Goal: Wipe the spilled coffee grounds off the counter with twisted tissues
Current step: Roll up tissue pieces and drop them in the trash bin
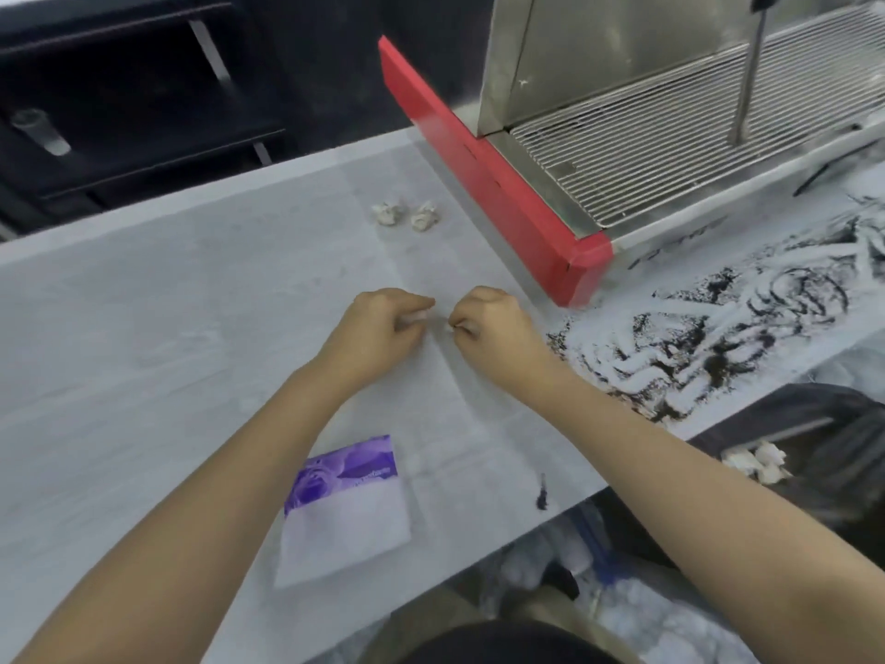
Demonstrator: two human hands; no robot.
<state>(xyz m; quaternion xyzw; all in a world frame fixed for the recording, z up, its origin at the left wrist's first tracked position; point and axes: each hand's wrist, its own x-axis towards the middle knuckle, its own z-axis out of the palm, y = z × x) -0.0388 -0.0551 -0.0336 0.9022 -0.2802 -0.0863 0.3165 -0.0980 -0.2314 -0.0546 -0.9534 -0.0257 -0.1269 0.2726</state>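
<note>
**Both hands pinched a tissue at mid-frame**

At the upper left of the frame, dark shelving (143, 88) stood behind the pale grey surface (143, 328). Low and left of centre lay a purple-and-white tissue packet (342, 508) on the surface, with a white sheet showing at its near end. Above centre, two small crumpled white tissue balls (406, 215) sat side by side, near the red edge of the machine. At mid-frame the left hand (378, 328) had its fingers curled and pinched one end of a small white twisted tissue (433, 320); the right hand (488, 328), just beside it, pinched the other end with curled fingers. Right of the hands stood a red and stainless steel coffee machine (527, 208) with a wire drip grate (694, 136) at the upper right. Below it, dark spilled coffee grounds (718, 328) were smeared across the surface at the right of the frame. At the lower right, a dark bin (814, 448) held crumpled white tissues (756, 460).
</note>
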